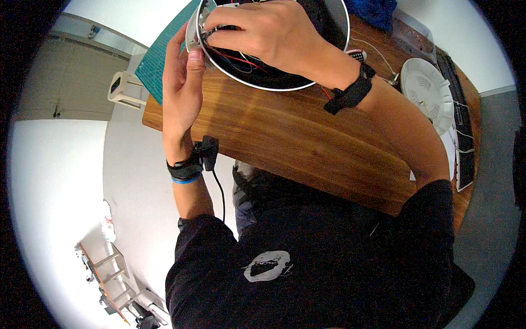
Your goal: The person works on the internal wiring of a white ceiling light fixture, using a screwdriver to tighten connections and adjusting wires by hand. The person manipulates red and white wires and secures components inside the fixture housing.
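A round, white-rimmed housing [280,89] with a dark inside stands at the far edge of the view, partly cut off. Red and black wires [241,58] run along its inner side. My left hand [183,82] grips the housing's left wall from outside, the thumb pressed near the rim. Reaching over the opening, my right hand [268,33] has its fingertips close together against the inside of that wall. A small dark piece shows at those fingertips, too hidden to name.
A green cutting mat [150,68] lies under the housing's left side on the wooden table [274,131]. To the right are a white round vented cover [424,88], a black keyboard-like bar [466,148], a clear plastic box [411,35] and blue cloth [372,12]. A white stool-like frame [126,90] stands beyond the table's left edge.
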The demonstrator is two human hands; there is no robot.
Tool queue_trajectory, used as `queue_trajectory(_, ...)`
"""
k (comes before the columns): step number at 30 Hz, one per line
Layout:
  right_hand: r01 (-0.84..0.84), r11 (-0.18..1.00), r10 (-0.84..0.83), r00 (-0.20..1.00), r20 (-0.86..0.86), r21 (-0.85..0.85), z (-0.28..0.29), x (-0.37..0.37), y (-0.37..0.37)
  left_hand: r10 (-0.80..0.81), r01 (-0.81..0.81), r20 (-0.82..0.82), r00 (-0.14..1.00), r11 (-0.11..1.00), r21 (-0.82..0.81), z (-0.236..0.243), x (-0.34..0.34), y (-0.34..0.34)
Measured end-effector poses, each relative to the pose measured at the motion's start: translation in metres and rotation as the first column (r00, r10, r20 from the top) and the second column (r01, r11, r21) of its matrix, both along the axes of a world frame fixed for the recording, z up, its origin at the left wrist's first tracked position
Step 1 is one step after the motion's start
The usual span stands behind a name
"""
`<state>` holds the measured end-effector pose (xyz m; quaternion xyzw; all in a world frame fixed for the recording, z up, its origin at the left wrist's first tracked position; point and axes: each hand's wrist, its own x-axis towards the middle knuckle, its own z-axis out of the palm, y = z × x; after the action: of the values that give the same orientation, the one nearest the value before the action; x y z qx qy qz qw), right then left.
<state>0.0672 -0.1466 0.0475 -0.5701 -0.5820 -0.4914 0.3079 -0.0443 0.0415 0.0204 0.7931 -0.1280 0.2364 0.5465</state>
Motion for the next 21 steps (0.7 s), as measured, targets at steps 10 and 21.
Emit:
queue_trajectory(10,0.077,0.997,-0.078,0.995,-0.065,-0.014,-0.001,-0.004,0.002,-0.005,0.005,0.042,0.999,1.0,-0.006,-0.006,0.001,0.003)
queue_trajectory(21,0.077,0.997,-0.078,0.994,-0.082,-0.008,-0.002,-0.004,0.002,-0.084,0.081,-0.026,0.996,0.993,-0.082,-0.002,-0.003,0.002)
